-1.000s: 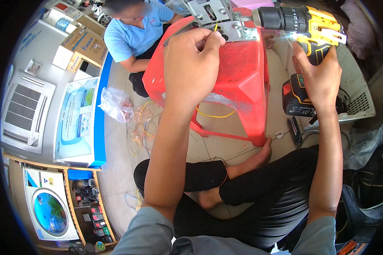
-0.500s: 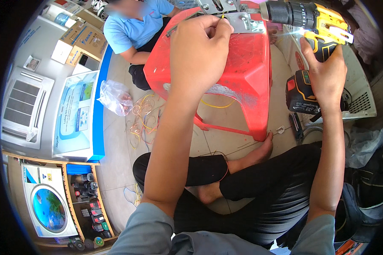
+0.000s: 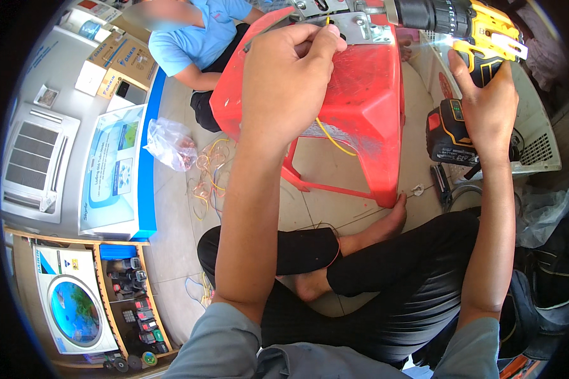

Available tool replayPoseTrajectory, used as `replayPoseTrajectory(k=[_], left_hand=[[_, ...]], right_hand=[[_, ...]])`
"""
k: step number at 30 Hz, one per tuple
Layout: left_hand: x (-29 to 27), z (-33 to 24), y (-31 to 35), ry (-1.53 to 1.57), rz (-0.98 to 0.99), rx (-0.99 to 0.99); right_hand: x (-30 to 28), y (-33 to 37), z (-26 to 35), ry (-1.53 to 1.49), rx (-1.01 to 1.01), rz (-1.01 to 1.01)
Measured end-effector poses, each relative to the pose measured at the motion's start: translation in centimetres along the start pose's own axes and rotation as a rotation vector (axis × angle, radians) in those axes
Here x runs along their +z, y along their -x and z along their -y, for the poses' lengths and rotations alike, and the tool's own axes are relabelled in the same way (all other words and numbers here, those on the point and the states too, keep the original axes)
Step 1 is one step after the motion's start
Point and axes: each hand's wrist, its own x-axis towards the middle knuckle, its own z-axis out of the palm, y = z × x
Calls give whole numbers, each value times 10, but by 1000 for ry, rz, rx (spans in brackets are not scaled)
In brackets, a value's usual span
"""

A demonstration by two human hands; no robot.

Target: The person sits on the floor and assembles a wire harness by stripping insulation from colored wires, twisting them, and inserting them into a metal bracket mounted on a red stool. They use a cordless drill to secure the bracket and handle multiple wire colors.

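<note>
My right hand (image 3: 489,110) is wrapped round the handle of a yellow and black cordless drill (image 3: 433,19). Its work light is lit, and its chuck points left at a metal bracket (image 3: 362,28) on top of a red plastic stool (image 3: 367,88). Against that bracket, my left hand (image 3: 284,82) pinches a thin yellow wire (image 3: 337,143). The wire's tip pokes up above my fingers, while its tail hangs in a curve below my wrist in front of the stool. Part of the bracket and the far end of the drill bit lie at the upper edge.
Across the stool sits a person in a blue shirt (image 3: 177,47). Loose coloured wires (image 3: 212,167) and a clear plastic bag (image 3: 171,144) lie on the floor at left. To the right stands a pale plastic crate (image 3: 537,151), near a black-handled tool (image 3: 440,183).
My left hand has shifted slightly left, and the wire's tail now hangs further out in front of the stool. The drill stays almost where it was, still at the bracket.
</note>
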Motion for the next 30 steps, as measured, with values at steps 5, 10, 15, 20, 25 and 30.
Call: replayPoseTrajectory(k=[5, 10, 15, 20, 25, 30], left_hand=[[0, 6, 1, 6, -10, 35], [-2, 0, 2, -13, 13, 38], [-2, 6, 1, 4, -1, 82], [-5, -4, 6, 5, 7, 16], [-6, -5, 7, -3, -7, 22], [-6, -5, 8, -32, -3, 44]], right_hand=[[-1, 2, 0, -15, 41, 21], [1, 1, -4, -28, 11, -7], [1, 0, 0, -15, 15, 16], [0, 1, 2, -50, -9, -13], [2, 0, -7, -12, 0, 13], [0, 0, 1, -22, 12, -1]])
